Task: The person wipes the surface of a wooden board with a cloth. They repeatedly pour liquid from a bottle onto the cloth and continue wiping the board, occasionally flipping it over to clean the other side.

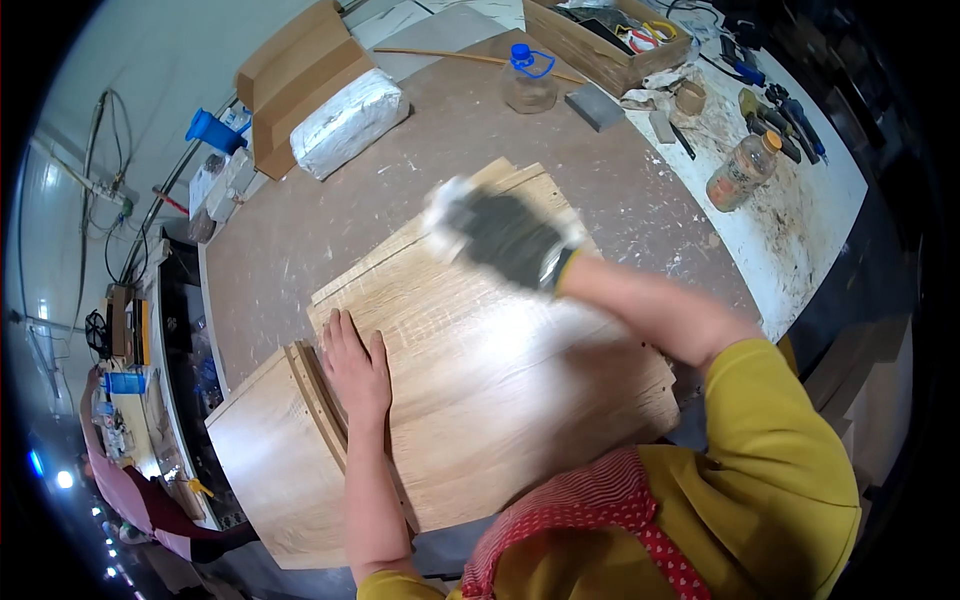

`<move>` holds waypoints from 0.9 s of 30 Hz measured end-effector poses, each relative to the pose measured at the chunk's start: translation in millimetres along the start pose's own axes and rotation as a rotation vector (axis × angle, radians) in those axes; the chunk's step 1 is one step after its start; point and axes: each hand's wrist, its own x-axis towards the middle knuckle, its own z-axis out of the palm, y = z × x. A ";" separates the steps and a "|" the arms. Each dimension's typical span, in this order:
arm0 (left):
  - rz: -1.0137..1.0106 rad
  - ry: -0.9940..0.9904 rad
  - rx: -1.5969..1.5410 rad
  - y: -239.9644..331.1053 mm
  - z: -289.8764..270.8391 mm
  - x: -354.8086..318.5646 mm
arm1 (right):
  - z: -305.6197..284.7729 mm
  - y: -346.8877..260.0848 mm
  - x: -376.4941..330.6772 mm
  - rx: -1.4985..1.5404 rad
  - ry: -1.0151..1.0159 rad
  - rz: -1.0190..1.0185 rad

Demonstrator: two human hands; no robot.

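We see the left hand [355, 365] lying flat, fingers together and stretched out, pressing on the near left edge of a large light wooden panel [500, 370] that rests on the brown table [290, 230]; its grip holds nothing. The right hand [505, 238], in a dark glove, is blurred over the far end of the same panel, above a pale cloth or pad [447, 210], and we cannot tell whether its grip is closed on that pad or merely laid on it. The panel sits on further boards of the same wood, and a second stack of boards [265, 450] lies just to its left, touching it at a curved edge.

Beyond the panel, on the table, stand a clear plastic bottle with a blue cap [527, 80], a grey block [594, 106], a white wrapped bundle [345, 122] beside folded cardboard [295, 70], and a wooden crate [600, 45] of odds and ends. On the white surface to the right stand a jar [742, 170] and some hand tools [785, 115]. Nothing lies on the panel between the two hands.
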 end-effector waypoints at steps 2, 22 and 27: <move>-0.009 0.009 -0.020 1.1 -1.2 -1.8 | -72.9 45.0 12.2 -0.183 -0.377 0.376; 0.165 0.272 -0.994 83.9 -48.3 0.9 | -127.9 -82.0 -44.4 0.096 -0.012 -0.089; 0.570 0.032 -0.224 95.8 -1.1 -13.0 | -110.3 -114.4 -85.8 0.033 -0.498 0.211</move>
